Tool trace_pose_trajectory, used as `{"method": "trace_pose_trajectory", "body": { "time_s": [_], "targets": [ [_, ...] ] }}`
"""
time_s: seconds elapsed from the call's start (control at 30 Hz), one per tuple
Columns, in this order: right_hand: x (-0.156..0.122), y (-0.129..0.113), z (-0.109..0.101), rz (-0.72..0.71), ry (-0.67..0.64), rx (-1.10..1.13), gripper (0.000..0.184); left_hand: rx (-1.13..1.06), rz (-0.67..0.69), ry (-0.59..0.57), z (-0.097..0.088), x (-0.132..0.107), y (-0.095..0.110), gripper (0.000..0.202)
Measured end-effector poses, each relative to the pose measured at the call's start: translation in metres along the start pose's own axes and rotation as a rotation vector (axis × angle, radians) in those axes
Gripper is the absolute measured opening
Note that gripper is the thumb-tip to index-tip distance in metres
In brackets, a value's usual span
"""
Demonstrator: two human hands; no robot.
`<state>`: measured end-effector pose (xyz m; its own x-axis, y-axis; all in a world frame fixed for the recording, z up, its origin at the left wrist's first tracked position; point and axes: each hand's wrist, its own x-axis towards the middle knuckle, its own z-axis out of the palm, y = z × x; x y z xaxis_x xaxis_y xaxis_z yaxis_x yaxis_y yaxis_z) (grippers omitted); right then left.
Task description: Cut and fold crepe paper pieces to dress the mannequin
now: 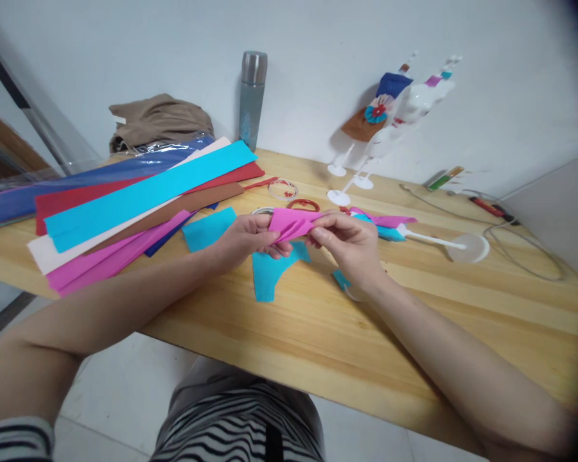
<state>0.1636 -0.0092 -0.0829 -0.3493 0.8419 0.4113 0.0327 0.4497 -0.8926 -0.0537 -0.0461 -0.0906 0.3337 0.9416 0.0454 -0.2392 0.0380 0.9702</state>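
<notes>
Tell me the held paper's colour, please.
The held paper is bright pink, seen best in the head view.

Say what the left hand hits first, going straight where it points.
Likely the right hand, gripping the other end of the pink piece that the left hand holds; depth is unclear.

My two grips, left point(243, 239) and right point(354, 242), share one pink piece point(291, 223). At the tabletop's point(318, 340) back edge I count one bottle point(253, 106) and one brown cloth bundle point(161, 122). Three round white bases point(338, 197) stand toward that edge; a fourth base point(469, 249) lies tipped nearer the right edge. I count three loose turquoise cut pieces point(266, 277). Toward the left edge, the strips point(154, 196) overlap too much to number.
</notes>
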Motion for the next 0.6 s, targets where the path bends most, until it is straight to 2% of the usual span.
{"method": "trace_pose_trajectory", "body": {
  "time_s": [0.23,0.5,0.6],
  "targets": [
    [0.0019,-0.0019,0.0043,0.122,0.078,0.069,0.021,0.039,0.002,-0.046,0.0006,-0.0008,-0.0023,0.029],
    [0.0025,-0.0027,0.0047,0.123,0.094,0.071,0.025,0.051,-0.04,-0.124,-0.0015,-0.0001,-0.0043,0.034],
    [0.0022,-0.0037,0.0027,0.104,0.053,0.069,0.024,0.034,-0.061,-0.121,-0.0022,-0.0001,-0.0057,0.037]
  ]
}}
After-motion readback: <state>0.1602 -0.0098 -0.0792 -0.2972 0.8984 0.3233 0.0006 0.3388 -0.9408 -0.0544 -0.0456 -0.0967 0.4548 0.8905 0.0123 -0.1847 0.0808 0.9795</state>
